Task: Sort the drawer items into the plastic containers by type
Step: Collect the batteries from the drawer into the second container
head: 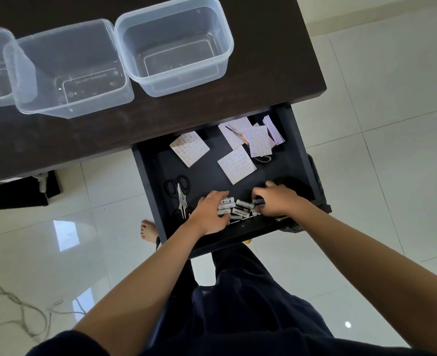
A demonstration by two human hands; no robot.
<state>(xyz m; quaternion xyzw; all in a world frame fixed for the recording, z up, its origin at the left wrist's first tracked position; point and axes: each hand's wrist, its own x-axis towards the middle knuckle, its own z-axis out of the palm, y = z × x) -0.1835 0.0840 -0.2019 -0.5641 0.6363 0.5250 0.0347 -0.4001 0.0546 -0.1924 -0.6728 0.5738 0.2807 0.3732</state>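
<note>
From the head view, the drawer (150, 165) is open under the surface (276, 60). The left hand (209, 211) and right hand (276, 199), fingers curled, each grip batteries (239, 210) at its front. Scissors (180, 194) lie left, clear containers (173, 44) stand above.

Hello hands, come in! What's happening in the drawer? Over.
Left hand and right hand gathering batteries. Containers empty. Scissors beside, clear.

Batteries (238, 209) heaped at drawer (148, 173) front; three plastic containers (173, 44) seemingly empty.
</note>
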